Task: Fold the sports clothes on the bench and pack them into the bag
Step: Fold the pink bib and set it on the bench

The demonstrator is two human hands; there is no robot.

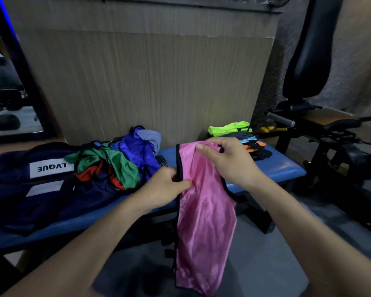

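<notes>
At the far left of the frame a dark navy bag [19, 185] with a white label lay slumped on the blue surface [276, 166], its mouth seemingly turned toward the clothes so that folded pieces could be slid in. Just right of it, in the middle left, an unfolded heap of green, red and blue garments [120, 161] was piled against the bag, apparently kept there as the stock yet to be worked through. At centre a pink garment with black trim [204, 211] was held up in front of the surface, its lower part hanging past the edge toward the floor; it was probably lifted like this so that it would drop straight and its edges could be lined up for a fold. The left hand [165, 185] was closed on the black-trimmed left edge, thumb pinched over the cloth. The right hand [229, 159] was clamped on the top edge, fingers curled over it. At the upper right of the surface a small stack of what looked like folded pieces, neon yellow on top [229, 127], was set apart from the heap, likely awaiting packing
</notes>
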